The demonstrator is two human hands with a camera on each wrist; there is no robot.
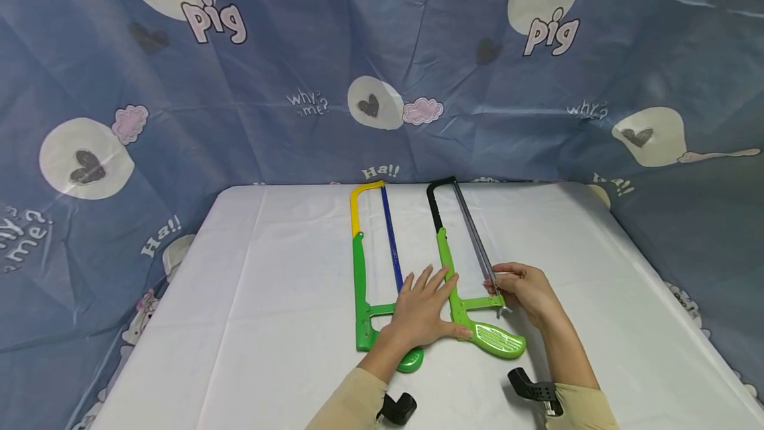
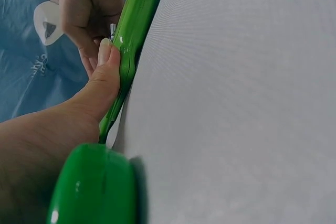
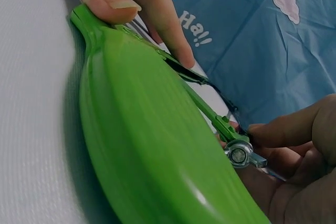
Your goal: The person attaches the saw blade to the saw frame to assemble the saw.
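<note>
Two hacksaws lie side by side on the white table. The right one, a light green and black hacksaw [image 1: 498,340], has a grey blade [image 1: 473,234]. My left hand [image 1: 420,314] is spread with straight fingers; its fingertips press on this saw's frame and its thumb rests near the handle. With thumb and fingers, my right hand [image 1: 531,290] pinches the blade's near end, just above the crosspiece. Close to those fingers a metal wing nut [image 3: 239,154] shows in the right wrist view. A green and yellow hacksaw [image 1: 360,271] with a blue blade [image 1: 391,237] lies partly hidden under my left hand.
The white tabletop [image 1: 286,297] extends to both sides of the saws. Behind it hangs a blue patterned cloth [image 1: 453,52], meeting the table's far edge near the saw tips. Black wrist mounts [image 1: 531,387] sit by both sleeves.
</note>
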